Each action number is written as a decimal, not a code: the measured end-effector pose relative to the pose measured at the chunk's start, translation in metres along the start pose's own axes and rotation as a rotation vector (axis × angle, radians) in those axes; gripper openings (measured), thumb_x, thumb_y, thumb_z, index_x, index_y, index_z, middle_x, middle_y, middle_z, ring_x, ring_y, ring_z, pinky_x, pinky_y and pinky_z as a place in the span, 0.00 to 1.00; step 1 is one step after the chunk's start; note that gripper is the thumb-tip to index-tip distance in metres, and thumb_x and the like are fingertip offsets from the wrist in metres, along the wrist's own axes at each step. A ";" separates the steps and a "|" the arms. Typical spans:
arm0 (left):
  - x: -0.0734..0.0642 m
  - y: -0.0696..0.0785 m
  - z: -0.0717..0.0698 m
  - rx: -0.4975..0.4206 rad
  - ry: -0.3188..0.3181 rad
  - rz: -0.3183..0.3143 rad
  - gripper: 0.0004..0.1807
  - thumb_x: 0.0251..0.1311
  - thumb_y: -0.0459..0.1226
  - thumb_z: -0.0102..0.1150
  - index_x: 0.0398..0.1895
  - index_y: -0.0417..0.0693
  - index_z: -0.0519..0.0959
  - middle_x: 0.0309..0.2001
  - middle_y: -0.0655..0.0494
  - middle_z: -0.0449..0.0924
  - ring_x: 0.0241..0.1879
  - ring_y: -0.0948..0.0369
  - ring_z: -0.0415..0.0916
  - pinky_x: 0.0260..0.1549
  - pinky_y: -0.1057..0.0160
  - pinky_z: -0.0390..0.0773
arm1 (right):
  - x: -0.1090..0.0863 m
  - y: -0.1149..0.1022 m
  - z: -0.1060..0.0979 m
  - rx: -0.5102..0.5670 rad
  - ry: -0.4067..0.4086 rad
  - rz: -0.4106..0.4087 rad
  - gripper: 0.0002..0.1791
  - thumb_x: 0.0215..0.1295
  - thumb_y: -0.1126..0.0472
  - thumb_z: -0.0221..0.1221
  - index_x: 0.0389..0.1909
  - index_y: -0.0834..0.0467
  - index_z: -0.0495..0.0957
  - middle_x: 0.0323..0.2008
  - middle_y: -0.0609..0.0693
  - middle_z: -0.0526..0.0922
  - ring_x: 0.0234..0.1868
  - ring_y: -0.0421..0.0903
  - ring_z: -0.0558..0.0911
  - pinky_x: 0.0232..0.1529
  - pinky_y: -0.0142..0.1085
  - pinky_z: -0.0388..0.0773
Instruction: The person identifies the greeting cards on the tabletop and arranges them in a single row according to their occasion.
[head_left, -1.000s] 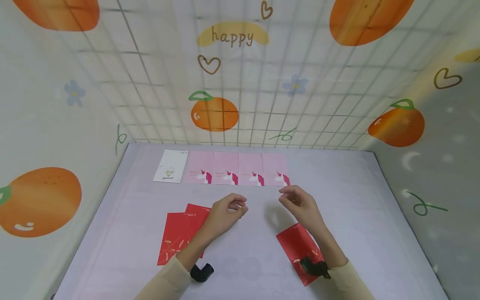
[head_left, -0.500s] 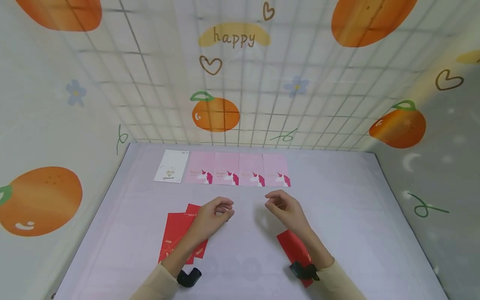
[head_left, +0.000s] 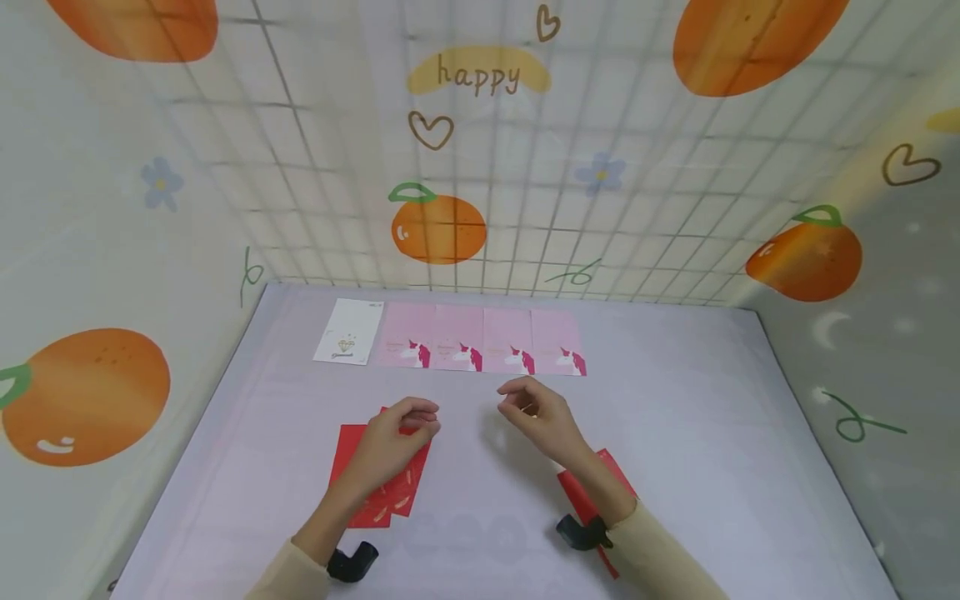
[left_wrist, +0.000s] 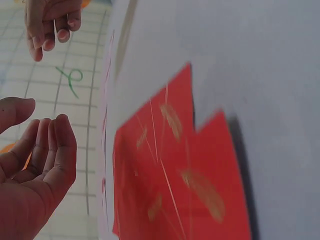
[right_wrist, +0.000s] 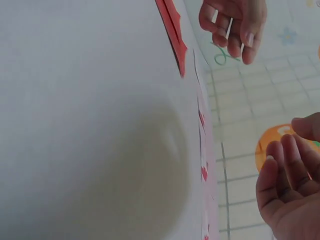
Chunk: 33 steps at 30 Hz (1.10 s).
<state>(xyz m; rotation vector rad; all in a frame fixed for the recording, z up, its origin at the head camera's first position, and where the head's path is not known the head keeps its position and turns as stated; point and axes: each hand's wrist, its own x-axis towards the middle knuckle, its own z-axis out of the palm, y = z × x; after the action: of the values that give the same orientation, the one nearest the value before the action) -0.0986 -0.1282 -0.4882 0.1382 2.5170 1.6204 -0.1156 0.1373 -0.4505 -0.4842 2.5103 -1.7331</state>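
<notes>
My left hand (head_left: 392, 442) hovers over two overlapping red envelopes (head_left: 344, 446) on the left of the table, hiding part of them. Its fingers are loosely bent, and the left wrist view shows a gap between thumb and fingertips with nothing in it. Toward the middle, my right hand (head_left: 542, 421) hangs above the tabletop, its shadow below. Its fingers are relaxed too and hold nothing. Under the right forearm lies another red envelope (head_left: 577, 496), mostly covered by the wrist and sleeve. Both envelope groups carry gold feather-like marks or lines where visible.
Along the back of the table lies a row of several pink unicorn cards (head_left: 459, 325). At its left end is a white card with a gold diamond (head_left: 349, 331). A curtain printed with oranges (head_left: 438, 230) hangs behind and at both sides of the white tabletop (head_left: 675, 400).
Both hands have moved left, the left one farther over its red envelopes and the right one toward the middle. The head view has shifted slightly. The cards and envelopes stay where they were.
</notes>
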 end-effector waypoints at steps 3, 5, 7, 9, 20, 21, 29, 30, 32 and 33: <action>-0.003 -0.006 -0.008 0.028 0.027 -0.015 0.17 0.61 0.40 0.70 0.53 0.56 0.81 0.44 0.64 0.83 0.44 0.62 0.82 0.37 0.65 0.83 | 0.002 -0.005 0.009 0.006 -0.015 -0.007 0.12 0.65 0.70 0.64 0.48 0.66 0.79 0.33 0.56 0.81 0.35 0.53 0.80 0.38 0.42 0.80; -0.005 -0.010 -0.013 0.028 0.046 -0.028 0.18 0.60 0.39 0.70 0.53 0.56 0.80 0.45 0.62 0.83 0.44 0.61 0.82 0.35 0.64 0.83 | 0.003 -0.006 0.015 0.010 -0.026 -0.009 0.11 0.65 0.70 0.64 0.48 0.65 0.79 0.33 0.55 0.81 0.35 0.53 0.79 0.38 0.40 0.80; -0.007 -0.014 -0.019 0.026 0.068 -0.043 0.19 0.59 0.39 0.71 0.54 0.55 0.80 0.46 0.61 0.83 0.43 0.59 0.82 0.34 0.63 0.84 | 0.004 -0.006 0.021 0.010 -0.041 0.001 0.11 0.65 0.70 0.64 0.48 0.64 0.79 0.33 0.55 0.81 0.35 0.53 0.79 0.38 0.40 0.80; -0.010 -0.018 -0.024 0.023 0.088 -0.068 0.21 0.58 0.39 0.72 0.54 0.55 0.80 0.46 0.60 0.82 0.42 0.59 0.82 0.33 0.61 0.84 | 0.005 -0.006 0.028 0.009 -0.058 0.009 0.11 0.65 0.69 0.64 0.48 0.63 0.79 0.33 0.55 0.81 0.35 0.53 0.79 0.38 0.40 0.80; -0.019 -0.034 -0.053 0.055 0.163 -0.112 0.23 0.59 0.42 0.71 0.57 0.49 0.78 0.49 0.51 0.82 0.42 0.54 0.83 0.32 0.58 0.85 | 0.018 0.034 0.067 0.007 -0.156 -0.005 0.13 0.67 0.60 0.65 0.49 0.58 0.80 0.33 0.42 0.81 0.33 0.44 0.80 0.36 0.35 0.81; -0.020 -0.036 -0.056 0.066 0.168 -0.113 0.22 0.60 0.41 0.70 0.57 0.48 0.78 0.49 0.51 0.82 0.42 0.54 0.83 0.32 0.59 0.85 | 0.019 0.034 0.070 0.007 -0.162 -0.005 0.13 0.67 0.60 0.65 0.50 0.58 0.80 0.33 0.42 0.81 0.33 0.43 0.80 0.35 0.35 0.81; -0.022 -0.047 -0.074 0.129 0.180 -0.166 0.23 0.62 0.43 0.68 0.58 0.45 0.77 0.52 0.46 0.81 0.46 0.50 0.82 0.36 0.59 0.85 | 0.025 0.034 0.095 0.003 -0.213 0.000 0.13 0.66 0.62 0.64 0.50 0.58 0.79 0.32 0.41 0.80 0.32 0.41 0.79 0.31 0.33 0.80; -0.023 -0.049 -0.077 0.139 0.174 -0.177 0.23 0.62 0.43 0.68 0.58 0.45 0.77 0.52 0.46 0.80 0.46 0.50 0.82 0.35 0.58 0.85 | 0.025 0.034 0.098 0.003 -0.219 0.004 0.13 0.65 0.62 0.64 0.50 0.58 0.79 0.32 0.41 0.80 0.32 0.40 0.79 0.31 0.32 0.80; -0.024 -0.051 -0.081 0.160 0.152 -0.198 0.25 0.62 0.43 0.68 0.60 0.45 0.75 0.53 0.44 0.80 0.46 0.49 0.82 0.36 0.58 0.85 | 0.027 0.033 0.104 0.001 -0.233 0.011 0.14 0.65 0.61 0.65 0.50 0.58 0.79 0.33 0.41 0.80 0.32 0.40 0.79 0.31 0.32 0.80; -0.024 -0.052 -0.083 0.170 0.135 -0.210 0.26 0.62 0.43 0.68 0.60 0.44 0.74 0.53 0.43 0.79 0.46 0.48 0.82 0.35 0.57 0.85 | 0.028 0.033 0.107 -0.001 -0.240 0.017 0.14 0.65 0.61 0.65 0.50 0.58 0.79 0.34 0.41 0.80 0.33 0.39 0.79 0.32 0.32 0.80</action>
<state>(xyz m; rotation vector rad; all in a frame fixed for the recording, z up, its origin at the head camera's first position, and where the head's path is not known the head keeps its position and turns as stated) -0.0889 -0.2279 -0.5000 -0.2179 2.6620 1.3795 -0.1263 0.0433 -0.5162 -0.6281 2.3418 -1.5628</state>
